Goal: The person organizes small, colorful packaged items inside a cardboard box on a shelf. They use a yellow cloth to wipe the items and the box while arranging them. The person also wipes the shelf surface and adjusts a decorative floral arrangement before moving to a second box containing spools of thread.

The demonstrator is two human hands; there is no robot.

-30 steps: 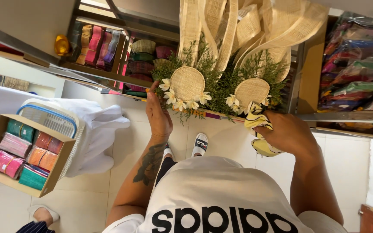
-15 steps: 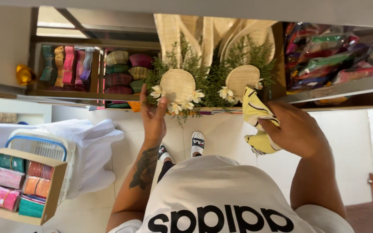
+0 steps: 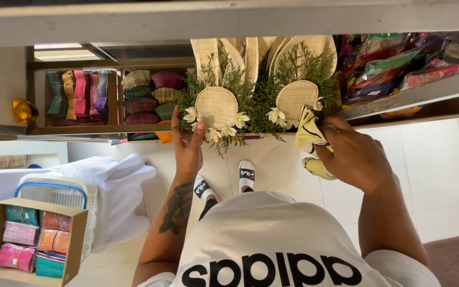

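The person wears a white short-sleeved T-shirt (image 3: 272,234) with large black block lettering printed across the chest. Both forearms are bare. The left forearm carries a dark tattoo (image 3: 178,208) running from near the wrist toward the elbow; its design cannot be made out. The left hand (image 3: 188,144) and right hand (image 3: 353,154) are ungloved. Footwear: white slide sandals (image 3: 227,182) with a dark band across each strap, worn over dark legwear visible at the left leg.
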